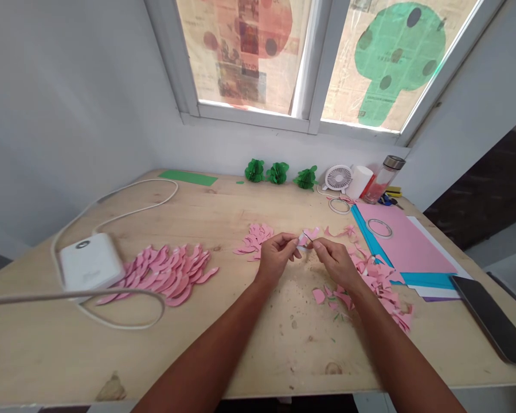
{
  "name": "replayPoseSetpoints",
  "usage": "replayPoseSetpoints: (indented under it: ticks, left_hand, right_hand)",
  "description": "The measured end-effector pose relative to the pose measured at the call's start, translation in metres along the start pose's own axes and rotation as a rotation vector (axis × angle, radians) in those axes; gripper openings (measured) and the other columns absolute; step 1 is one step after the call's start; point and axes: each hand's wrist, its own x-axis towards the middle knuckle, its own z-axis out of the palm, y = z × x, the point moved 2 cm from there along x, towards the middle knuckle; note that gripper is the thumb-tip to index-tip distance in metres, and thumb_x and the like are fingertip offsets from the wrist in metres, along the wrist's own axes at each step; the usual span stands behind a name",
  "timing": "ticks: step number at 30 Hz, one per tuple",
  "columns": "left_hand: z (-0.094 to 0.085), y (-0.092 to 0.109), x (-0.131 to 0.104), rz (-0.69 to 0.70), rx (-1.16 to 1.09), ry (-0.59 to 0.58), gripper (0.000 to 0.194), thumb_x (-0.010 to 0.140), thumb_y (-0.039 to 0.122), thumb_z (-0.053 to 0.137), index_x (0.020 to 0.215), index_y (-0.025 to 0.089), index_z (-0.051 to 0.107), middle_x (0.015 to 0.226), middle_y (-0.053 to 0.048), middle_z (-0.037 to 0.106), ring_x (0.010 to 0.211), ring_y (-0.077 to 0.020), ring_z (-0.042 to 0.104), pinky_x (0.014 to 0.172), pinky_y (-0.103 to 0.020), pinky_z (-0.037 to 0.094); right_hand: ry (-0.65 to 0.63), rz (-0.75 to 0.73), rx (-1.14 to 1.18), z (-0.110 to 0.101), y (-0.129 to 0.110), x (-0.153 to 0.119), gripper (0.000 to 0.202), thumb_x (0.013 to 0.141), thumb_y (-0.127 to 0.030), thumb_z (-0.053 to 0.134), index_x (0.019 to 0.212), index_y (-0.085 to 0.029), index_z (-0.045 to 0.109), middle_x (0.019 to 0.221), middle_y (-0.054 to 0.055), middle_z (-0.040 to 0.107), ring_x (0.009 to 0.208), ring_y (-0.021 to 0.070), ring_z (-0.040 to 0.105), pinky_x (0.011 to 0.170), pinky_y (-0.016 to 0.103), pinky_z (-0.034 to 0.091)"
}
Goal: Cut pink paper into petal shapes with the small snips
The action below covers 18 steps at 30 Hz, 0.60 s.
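Near the middle of the wooden table, my left hand [280, 255] pinches a small pink and white paper piece [303, 238]. My right hand [333, 258] is closed just right of it, on a thin dark tool [307, 236] whose tip meets the paper; what the tool is cannot be made out. A small heap of pink cut pieces [254, 240] lies left of my left hand. Pink paper scraps [376, 278] are spread beside and beyond my right forearm. Farther left is a larger pile of curved pink pieces [176, 272].
A white device [90, 264] with a looping cable sits at the left. Green paper ornaments [277, 172], a small fan [338, 178] and a bottle [382, 180] stand along the back. Coloured sheets [413, 241] and a dark phone [492, 318] lie at the right.
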Motion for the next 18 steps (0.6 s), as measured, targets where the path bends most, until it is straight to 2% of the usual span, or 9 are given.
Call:
replayPoseSetpoints:
  ticks: [11,18]
  left_hand:
    - [0.0015,0.0018,-0.0017,-0.038,-0.014,-0.04,0.015,0.067,0.028,0.066,0.069,0.013,0.064,0.051,0.0,0.06,0.045,-0.0098,0.053,0.045,-0.022,0.039]
    - [0.002,0.0034,-0.0028,-0.039,-0.001,-0.058,0.014,0.067,0.028,0.066,0.068,0.014,0.064,0.051,0.0,0.06,0.044,-0.0096,0.052,0.044,-0.021,0.039]
  right_hand:
    - [0.002,-0.025,0.014,-0.0005,-0.0016,0.0008,0.04,0.088,-0.043,0.038,0.079,-0.014,0.065,0.055,-0.003,0.041,0.052,0.0099,0.037,0.049,0.022,0.027]
    - [0.001,-0.041,0.004,0.0004,0.0012,0.0012,0.039,0.088,-0.044,0.039,0.08,-0.014,0.064,0.054,-0.002,0.042,0.051,0.0102,0.038,0.048,0.022,0.027]
